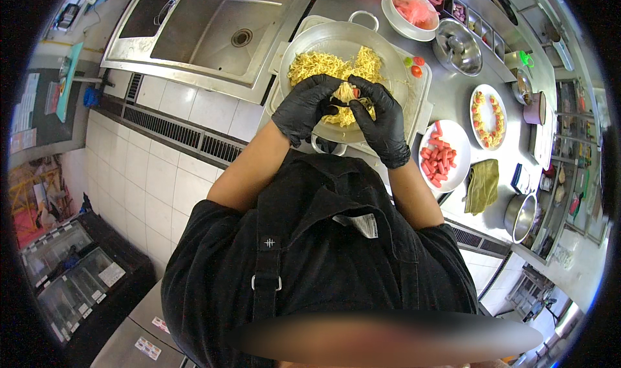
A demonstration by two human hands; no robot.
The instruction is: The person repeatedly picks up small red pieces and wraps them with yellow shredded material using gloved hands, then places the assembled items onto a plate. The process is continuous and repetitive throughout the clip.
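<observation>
Both my hands wear black gloves and meet over a wide metal pan (304,39). A mass of yellow noodles (314,67) lies in the pan, some of it hidden under my hands. Between their fingertips, my left hand (303,109) and my right hand (383,119) pinch a small bundle of noodles (347,91). A bit of red shows beside the bundle, partly covered by my fingers. Right of the pan, cut red sausage pieces (440,158) lie on a white plate (462,140). Farther right, noodle-wrapped red pieces (477,117) form a ring on an oval white plate (490,112).
A steel sink (213,38) is at the left. At the back right stand a white bowl (394,20) with pink contents and a steel bowl (459,48). Red tomato pieces (416,71) lie by the pan. An olive cloth (482,187) and a steel pot (519,218) sit at right.
</observation>
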